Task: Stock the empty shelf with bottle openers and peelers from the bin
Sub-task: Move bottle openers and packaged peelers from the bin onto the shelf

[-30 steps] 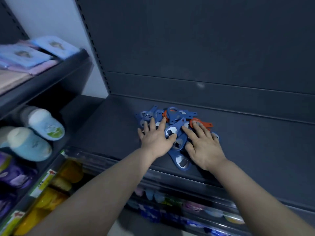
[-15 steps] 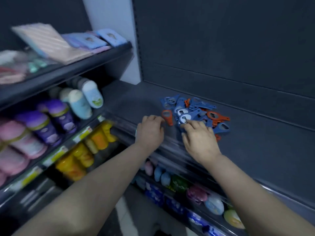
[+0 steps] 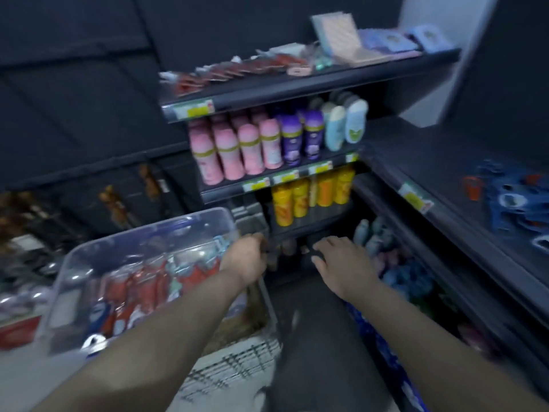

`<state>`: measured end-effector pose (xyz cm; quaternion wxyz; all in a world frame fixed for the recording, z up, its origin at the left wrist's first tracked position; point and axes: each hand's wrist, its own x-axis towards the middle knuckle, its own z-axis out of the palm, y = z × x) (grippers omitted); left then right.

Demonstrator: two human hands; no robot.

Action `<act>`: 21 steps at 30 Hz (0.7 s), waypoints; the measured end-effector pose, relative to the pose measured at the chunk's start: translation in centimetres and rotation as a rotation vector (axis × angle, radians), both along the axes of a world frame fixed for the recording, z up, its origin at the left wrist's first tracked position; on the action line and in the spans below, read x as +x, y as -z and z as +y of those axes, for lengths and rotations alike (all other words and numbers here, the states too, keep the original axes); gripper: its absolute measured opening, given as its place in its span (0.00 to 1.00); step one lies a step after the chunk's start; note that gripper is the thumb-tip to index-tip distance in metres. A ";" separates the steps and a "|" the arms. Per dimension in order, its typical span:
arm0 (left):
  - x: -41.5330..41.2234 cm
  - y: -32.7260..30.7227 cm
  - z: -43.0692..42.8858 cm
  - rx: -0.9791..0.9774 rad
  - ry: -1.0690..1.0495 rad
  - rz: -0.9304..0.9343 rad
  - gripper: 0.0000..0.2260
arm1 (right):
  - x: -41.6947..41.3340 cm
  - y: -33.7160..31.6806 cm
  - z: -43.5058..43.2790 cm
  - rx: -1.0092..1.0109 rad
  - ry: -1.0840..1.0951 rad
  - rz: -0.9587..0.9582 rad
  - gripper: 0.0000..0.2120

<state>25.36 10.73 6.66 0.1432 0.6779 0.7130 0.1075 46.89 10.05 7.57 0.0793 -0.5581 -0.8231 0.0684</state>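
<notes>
A clear plastic bin (image 3: 98,248) stands at the lower left, holding several blurred red and blue packaged items (image 3: 139,289). My left hand (image 3: 246,257) hovers at the bin's right rim with fingers loosely curled and nothing in them. My right hand (image 3: 335,257) hangs in the aisle to the right of it, fingers relaxed, holding nothing. A pile of blue and orange bottle openers (image 3: 517,203) lies on the dark shelf (image 3: 430,162) at the far right, away from both hands.
Ahead stands a shelf unit with pink, purple and pale blue bottles (image 3: 267,144), yellow bottles (image 3: 312,194) below and flat packets (image 3: 341,34) on top. More products fill the lower right shelves (image 3: 401,275). A patterned surface (image 3: 237,367) lies under the bin.
My view has swung left from the shelf to the bin. Both hands have left the opener pile and dropped low, the left one reaching the bin's rim.
</notes>
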 end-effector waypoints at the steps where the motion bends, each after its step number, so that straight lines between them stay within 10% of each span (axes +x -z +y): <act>1: -2.1 -0.3 -0.8 -0.006 -0.068 -0.011 0.12 | -1.8 -0.1 0.0 -0.004 -0.042 0.011 0.17; 10: -22.6 0.7 -7.2 -0.071 -0.399 -0.055 0.13 | -20.7 0.7 -0.4 -0.029 -0.296 0.035 0.14; 21: -34.1 5.9 -9.3 -0.433 -0.187 -0.039 0.08 | -35.4 7.9 -1.1 -0.530 -0.486 -0.316 0.18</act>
